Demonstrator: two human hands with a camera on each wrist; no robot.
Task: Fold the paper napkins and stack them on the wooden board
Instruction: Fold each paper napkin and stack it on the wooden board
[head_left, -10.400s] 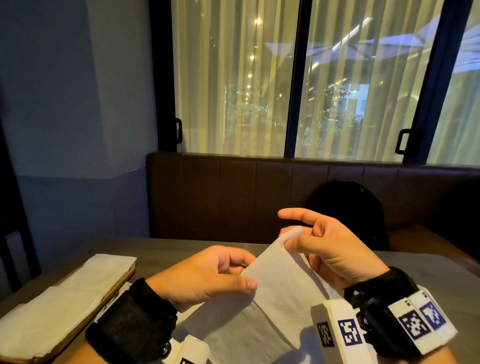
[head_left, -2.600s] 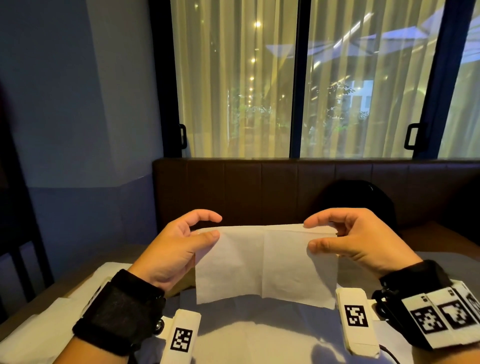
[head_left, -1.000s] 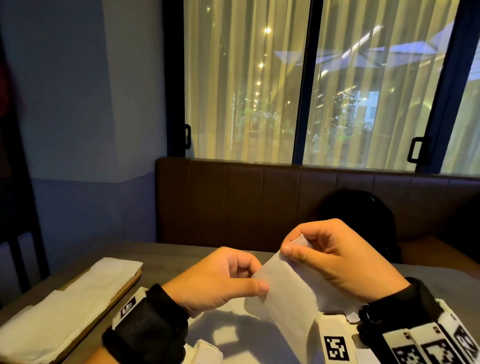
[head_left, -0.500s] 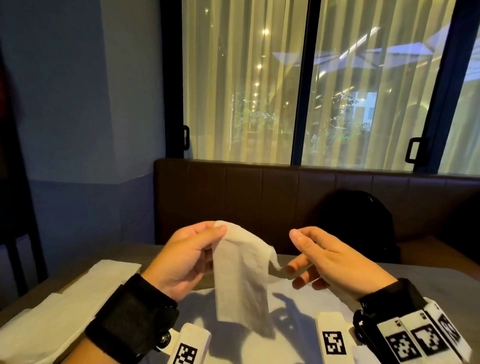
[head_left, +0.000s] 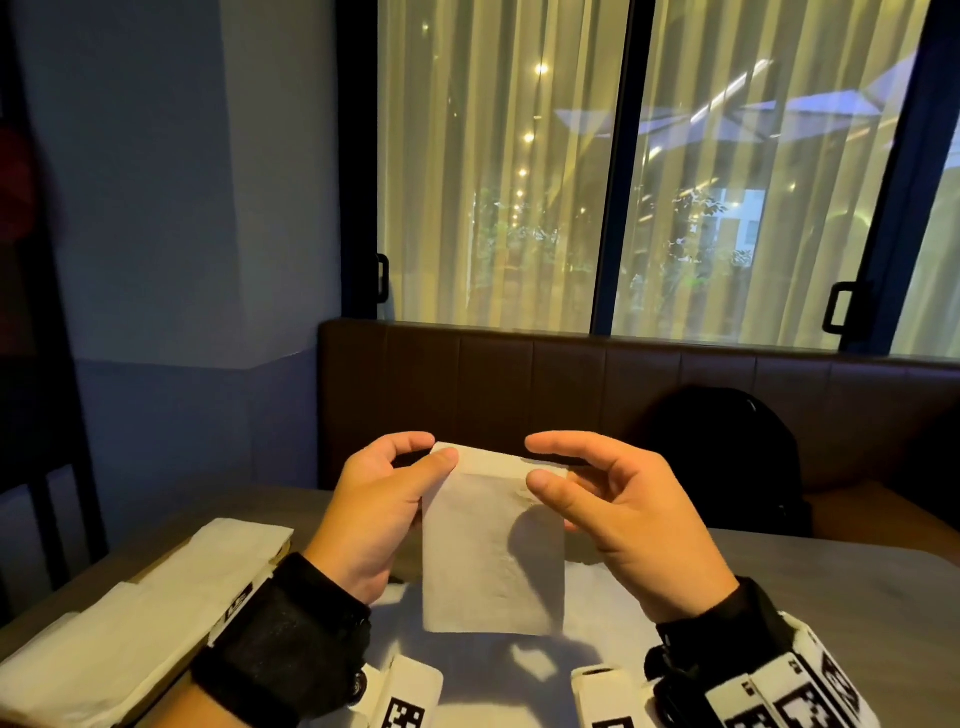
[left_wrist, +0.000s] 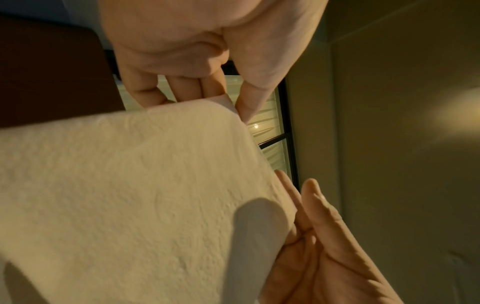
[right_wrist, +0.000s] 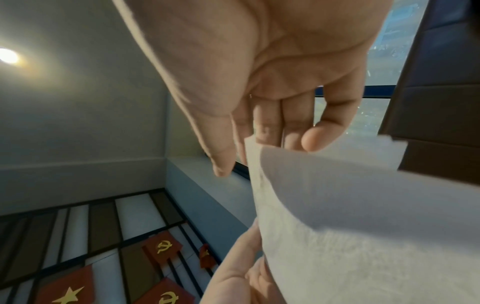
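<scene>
1. Napkin (head_left: 493, 545), folded to a narrow rectangle, is held upright in the air above the table (head_left: 779, 566), between both hands.
2. Its top left corner is pinched between thumb and fingers of the left hand (head_left: 379, 514).
3. Its top right edge is touched by the thumb of the right hand (head_left: 623, 514); the fingers behind are only loosely curved, and a firm grip cannot be told.
4. Folded napkins (head_left: 130, 623) are stacked on the wooden board (head_left: 280, 551) at the left.
5. Flat napkins (head_left: 592, 618) are spread on the table beneath the hands.
</scene>
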